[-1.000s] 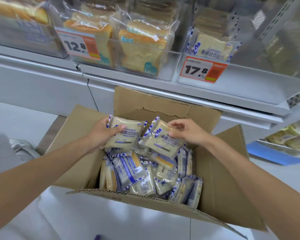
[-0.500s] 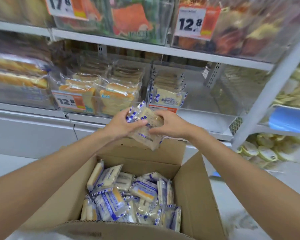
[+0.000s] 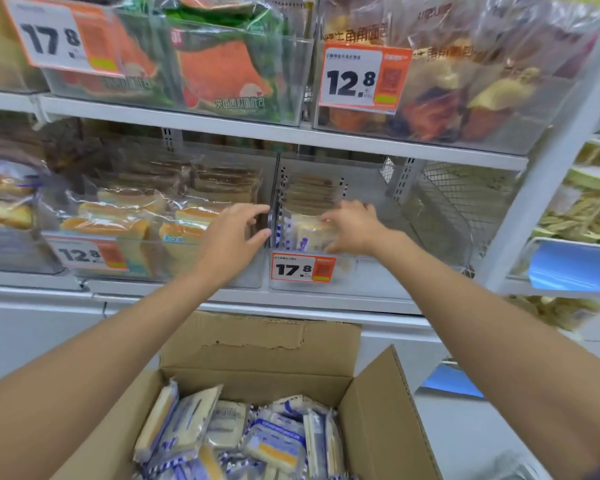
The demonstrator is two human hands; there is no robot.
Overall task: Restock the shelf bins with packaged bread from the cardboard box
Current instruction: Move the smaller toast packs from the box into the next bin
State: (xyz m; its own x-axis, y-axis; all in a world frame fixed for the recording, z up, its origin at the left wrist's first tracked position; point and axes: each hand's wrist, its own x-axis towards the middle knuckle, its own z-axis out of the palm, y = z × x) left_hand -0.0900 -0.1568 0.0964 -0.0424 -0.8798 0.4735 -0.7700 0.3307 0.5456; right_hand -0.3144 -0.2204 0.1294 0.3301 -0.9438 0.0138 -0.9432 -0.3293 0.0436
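The open cardboard box (image 3: 264, 341) stands below the shelf, and several blue-and-white bread packs (image 3: 274, 445) lie inside it. On the middle shelf a clear bin (image 3: 378, 278) carries a 17.8 price tag (image 3: 303, 268). More packs of the same kind stand in a row at its back. My right hand (image 3: 354, 226) reaches into this bin and grips bread packs (image 3: 305, 233) standing at its front. My left hand (image 3: 236, 233) hovers just left of the bin's left wall with its fingers spread, and it holds nothing.
A neighbouring clear bin (image 3: 118, 223) to the left holds sliced loaves under a 12.8 tag. The shelf above (image 3: 291, 133) carries more filled bins. A wire mesh panel (image 3: 458, 202) and a white upright post (image 3: 551, 168) bound the target bin's right side.
Both hands carried the packs from above the box up into the 17.8 bin. My left hand has let go and drawn slightly left; my right hand still holds them.
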